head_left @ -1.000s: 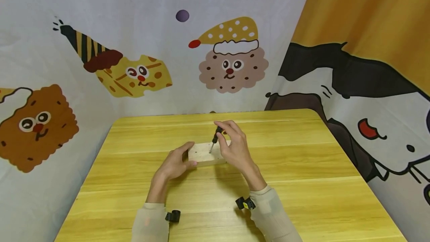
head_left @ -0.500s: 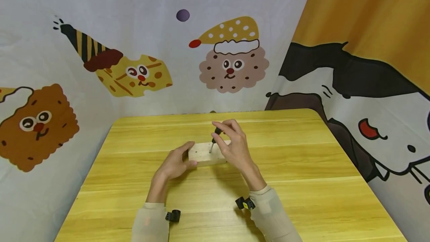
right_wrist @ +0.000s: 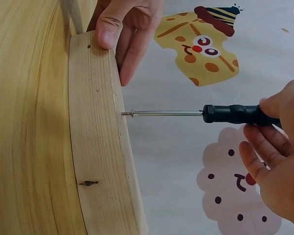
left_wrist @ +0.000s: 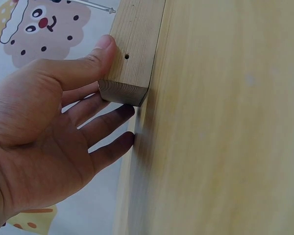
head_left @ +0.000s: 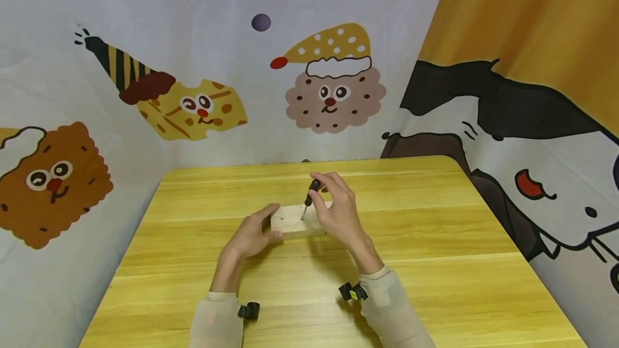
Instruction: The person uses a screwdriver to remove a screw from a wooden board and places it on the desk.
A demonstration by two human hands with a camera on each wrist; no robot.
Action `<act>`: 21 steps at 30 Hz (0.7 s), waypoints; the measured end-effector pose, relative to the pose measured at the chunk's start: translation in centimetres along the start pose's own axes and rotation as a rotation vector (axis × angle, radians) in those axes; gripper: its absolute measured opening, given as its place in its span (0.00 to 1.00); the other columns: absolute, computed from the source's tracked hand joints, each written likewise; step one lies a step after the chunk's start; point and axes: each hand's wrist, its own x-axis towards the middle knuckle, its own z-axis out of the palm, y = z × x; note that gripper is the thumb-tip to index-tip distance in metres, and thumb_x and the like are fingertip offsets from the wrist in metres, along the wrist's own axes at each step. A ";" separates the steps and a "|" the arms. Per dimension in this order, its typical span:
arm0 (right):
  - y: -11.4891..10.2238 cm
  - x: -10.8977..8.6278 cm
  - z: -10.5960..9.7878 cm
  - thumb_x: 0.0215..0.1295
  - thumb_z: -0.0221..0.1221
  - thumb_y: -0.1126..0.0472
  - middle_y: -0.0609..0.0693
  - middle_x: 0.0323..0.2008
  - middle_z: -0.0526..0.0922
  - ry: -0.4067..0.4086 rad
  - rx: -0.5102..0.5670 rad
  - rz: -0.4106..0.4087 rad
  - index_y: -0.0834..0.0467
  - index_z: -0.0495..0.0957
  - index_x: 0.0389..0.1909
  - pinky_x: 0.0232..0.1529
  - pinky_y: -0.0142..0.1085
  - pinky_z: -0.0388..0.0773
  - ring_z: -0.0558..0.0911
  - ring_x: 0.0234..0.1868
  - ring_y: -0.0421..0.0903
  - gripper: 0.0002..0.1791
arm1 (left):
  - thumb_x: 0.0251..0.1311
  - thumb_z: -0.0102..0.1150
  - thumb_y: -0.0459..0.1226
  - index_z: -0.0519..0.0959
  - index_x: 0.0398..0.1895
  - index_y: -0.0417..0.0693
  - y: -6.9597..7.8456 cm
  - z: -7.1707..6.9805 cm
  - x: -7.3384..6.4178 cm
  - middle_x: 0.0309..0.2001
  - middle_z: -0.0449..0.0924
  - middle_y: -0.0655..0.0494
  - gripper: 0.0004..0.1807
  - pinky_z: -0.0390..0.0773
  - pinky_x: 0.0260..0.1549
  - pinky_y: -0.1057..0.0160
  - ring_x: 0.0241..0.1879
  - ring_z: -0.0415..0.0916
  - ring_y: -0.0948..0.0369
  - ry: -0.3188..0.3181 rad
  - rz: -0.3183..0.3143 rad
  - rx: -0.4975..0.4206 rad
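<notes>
A pale wooden block (head_left: 290,223) lies on the table, its left end gripped by my left hand (head_left: 251,236). The thumb is on the near side, with fingers round the end and far side. My right hand (head_left: 342,211) holds a screwdriver (head_left: 314,185) by its black handle between thumb and fingers, tilted over the block. In the right wrist view, its steel shaft meets the head of a small screw (right_wrist: 128,113) at the block's upper face. Some thread shows above the wood; how deep the screw sits is hidden.
Several small dark holes or marks show on the block, such as a hole (left_wrist: 127,57) near its left end. The wooden table (head_left: 425,294) spreads around it. A cartoon-printed cloth (head_left: 208,9) hangs behind and beside the table. Each wrist carries a small black camera (head_left: 249,311).
My right thumb and fingertips shifted left across the screwdriver handle, then came back right. The handle swayed slightly with them. The left hand and the block have stayed in place.
</notes>
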 end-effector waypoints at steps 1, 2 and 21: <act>0.0 0.0 0.0 0.76 0.70 0.70 0.60 0.50 0.89 0.000 0.002 0.002 0.66 0.85 0.67 0.50 0.54 0.91 0.89 0.48 0.56 0.21 | 0.75 0.74 0.40 0.65 0.90 0.48 0.0 0.0 0.0 0.88 0.65 0.41 0.44 0.62 0.87 0.32 0.89 0.59 0.38 0.001 0.000 -0.002; 0.1 0.0 0.0 0.76 0.69 0.70 0.60 0.50 0.89 0.000 0.004 0.003 0.66 0.85 0.66 0.50 0.55 0.92 0.88 0.48 0.56 0.20 | 0.75 0.75 0.40 0.65 0.90 0.48 0.0 0.0 0.0 0.88 0.65 0.41 0.44 0.62 0.87 0.32 0.89 0.59 0.38 0.001 -0.001 -0.002; 0.1 -0.3 -0.4 0.77 0.68 0.71 0.60 0.51 0.89 0.003 0.033 -0.003 0.66 0.86 0.65 0.50 0.54 0.92 0.89 0.47 0.56 0.19 | 0.76 0.74 0.41 0.64 0.90 0.48 -0.2 0.4 -0.1 0.88 0.65 0.41 0.45 0.63 0.88 0.34 0.89 0.59 0.39 0.006 0.006 0.001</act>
